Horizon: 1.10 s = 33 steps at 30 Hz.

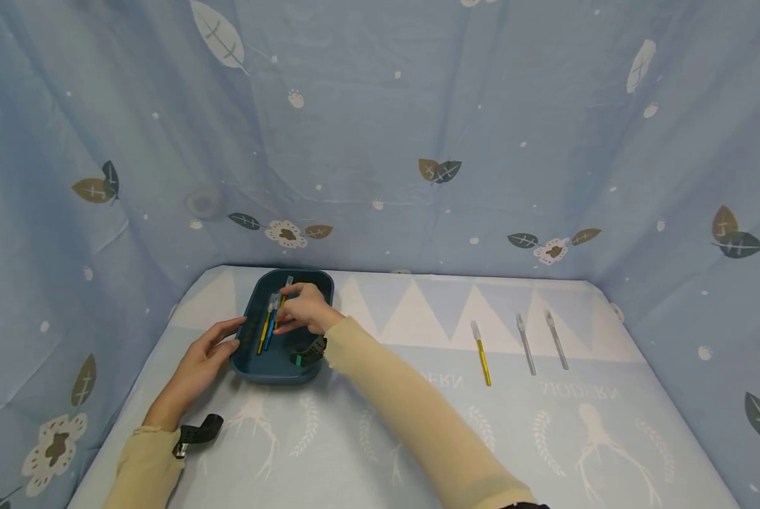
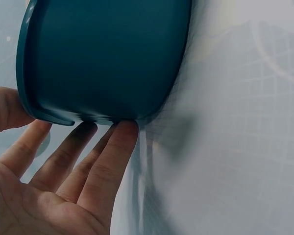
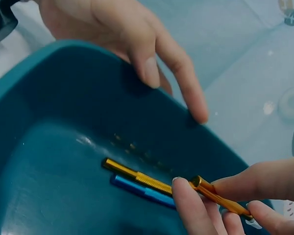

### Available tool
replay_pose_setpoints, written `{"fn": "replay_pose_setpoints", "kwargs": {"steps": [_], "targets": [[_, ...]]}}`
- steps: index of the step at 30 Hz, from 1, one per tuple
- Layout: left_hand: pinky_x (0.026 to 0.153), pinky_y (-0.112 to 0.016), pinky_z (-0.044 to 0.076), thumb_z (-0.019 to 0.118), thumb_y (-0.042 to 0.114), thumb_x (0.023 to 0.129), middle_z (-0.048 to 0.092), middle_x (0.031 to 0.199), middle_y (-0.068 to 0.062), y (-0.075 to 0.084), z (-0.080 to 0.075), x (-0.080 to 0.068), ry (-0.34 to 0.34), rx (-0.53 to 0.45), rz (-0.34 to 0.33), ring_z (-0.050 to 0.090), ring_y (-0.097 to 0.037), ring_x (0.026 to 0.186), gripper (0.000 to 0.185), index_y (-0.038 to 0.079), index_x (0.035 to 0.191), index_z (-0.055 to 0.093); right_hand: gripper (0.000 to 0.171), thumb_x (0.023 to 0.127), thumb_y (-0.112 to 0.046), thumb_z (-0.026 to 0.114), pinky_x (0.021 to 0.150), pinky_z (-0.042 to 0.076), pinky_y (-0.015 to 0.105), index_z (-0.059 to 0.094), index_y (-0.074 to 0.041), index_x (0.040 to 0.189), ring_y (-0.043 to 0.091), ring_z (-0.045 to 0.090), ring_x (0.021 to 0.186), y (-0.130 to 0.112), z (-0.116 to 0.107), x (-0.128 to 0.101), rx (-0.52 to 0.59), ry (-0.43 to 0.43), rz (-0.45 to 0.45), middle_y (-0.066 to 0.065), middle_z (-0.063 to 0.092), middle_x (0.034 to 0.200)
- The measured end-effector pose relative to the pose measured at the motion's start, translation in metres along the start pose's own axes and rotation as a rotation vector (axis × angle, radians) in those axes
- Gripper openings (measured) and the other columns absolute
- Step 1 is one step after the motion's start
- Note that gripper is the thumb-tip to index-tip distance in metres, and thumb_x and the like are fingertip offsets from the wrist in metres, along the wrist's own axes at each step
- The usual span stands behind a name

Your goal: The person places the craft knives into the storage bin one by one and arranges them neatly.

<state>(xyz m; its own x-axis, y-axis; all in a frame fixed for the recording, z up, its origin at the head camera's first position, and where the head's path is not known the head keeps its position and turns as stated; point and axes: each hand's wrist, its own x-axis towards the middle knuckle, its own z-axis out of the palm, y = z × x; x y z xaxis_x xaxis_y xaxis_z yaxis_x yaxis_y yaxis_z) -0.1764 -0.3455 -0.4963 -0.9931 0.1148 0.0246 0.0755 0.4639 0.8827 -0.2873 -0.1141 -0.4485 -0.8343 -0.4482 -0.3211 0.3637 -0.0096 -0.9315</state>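
A dark teal tray [image 1: 252, 367] sits at the table's near left. My left hand [image 1: 211, 346] rests straight-fingered against the tray's left outer wall [image 2: 108, 58], fingertips [image 2: 122, 134] touching it near the rim. My right hand [image 1: 303, 309] reaches into the tray and pinches a gold craft knife [image 3: 210, 193] between thumb and fingers. The knife's far end [image 3: 137, 177] lies low in the tray beside a blue knife [image 3: 142, 192]. From the head view, yellow and blue knives [image 1: 266, 331] lie along the tray's left half.
To the right on the patterned table cloth lie a yellow-handled knife [image 1: 483, 353] and two silver knives [image 1: 526, 344] [image 1: 556, 341], roughly parallel. Blue leaf-print fabric walls [image 1: 380, 141] close in the left, back and right sides.
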Motion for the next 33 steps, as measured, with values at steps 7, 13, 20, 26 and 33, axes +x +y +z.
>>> {"fn": "replay_pose_setpoints", "kwargs": {"steps": [7, 13, 20, 26, 33], "targets": [[0.106, -0.067, 0.047, 0.048, 0.027, 0.12, 0.038, 0.169, -0.029, 0.002, 0.0, -0.001, -0.005, -0.005, -0.001, 0.047, -0.055, 0.147, 0.053, 0.011, 0.17, 0.039, 0.068, 0.088, 0.026, 0.066, 0.088, 0.062, 0.059, 0.052, 0.011, 0.153, 0.03, 0.063, 0.071, 0.006, 0.003, 0.006, -0.026, -0.008, 0.049, 0.021, 0.061, 0.101], [0.107, -0.068, 0.046, 0.048, 0.026, 0.121, 0.038, 0.169, -0.029, 0.004, 0.001, -0.003, -0.007, -0.01, -0.011, 0.047, -0.056, 0.147, 0.053, 0.011, 0.171, 0.038, 0.064, 0.089, 0.025, 0.066, 0.088, 0.063, 0.057, 0.053, 0.01, 0.149, 0.037, 0.07, 0.079, 0.011, 0.007, 0.01, -0.031, -0.014, 0.089, 0.025, 0.064, 0.102], [0.109, -0.071, 0.044, 0.048, 0.022, 0.12, 0.037, 0.17, -0.029, 0.004, 0.0, -0.004, -0.016, -0.029, -0.009, 0.045, -0.056, 0.148, 0.053, 0.01, 0.17, 0.038, 0.06, 0.088, 0.025, 0.067, 0.089, 0.062, 0.059, 0.057, 0.01, 0.146, 0.052, 0.075, 0.098, 0.015, 0.012, 0.007, -0.064, 0.002, 0.087, 0.025, 0.067, 0.102], [0.109, -0.07, 0.044, 0.049, 0.023, 0.12, 0.039, 0.169, -0.029, 0.006, -0.001, -0.005, -0.013, -0.018, -0.006, 0.047, -0.055, 0.147, 0.052, 0.01, 0.17, 0.039, 0.061, 0.087, 0.024, 0.068, 0.087, 0.062, 0.06, 0.058, 0.008, 0.145, 0.054, 0.074, 0.102, 0.015, 0.015, 0.005, -0.091, 0.003, 0.076, 0.023, 0.068, 0.099], [0.105, -0.055, 0.051, 0.049, 0.025, 0.12, 0.041, 0.168, -0.028, 0.006, -0.001, -0.004, -0.007, 0.002, -0.012, 0.049, -0.052, 0.146, 0.052, 0.011, 0.17, 0.04, 0.056, 0.087, 0.023, 0.069, 0.087, 0.062, 0.062, 0.062, 0.009, 0.141, 0.053, 0.074, 0.101, 0.015, 0.018, 0.004, -0.106, 0.028, 0.07, 0.021, 0.066, 0.101]]}}
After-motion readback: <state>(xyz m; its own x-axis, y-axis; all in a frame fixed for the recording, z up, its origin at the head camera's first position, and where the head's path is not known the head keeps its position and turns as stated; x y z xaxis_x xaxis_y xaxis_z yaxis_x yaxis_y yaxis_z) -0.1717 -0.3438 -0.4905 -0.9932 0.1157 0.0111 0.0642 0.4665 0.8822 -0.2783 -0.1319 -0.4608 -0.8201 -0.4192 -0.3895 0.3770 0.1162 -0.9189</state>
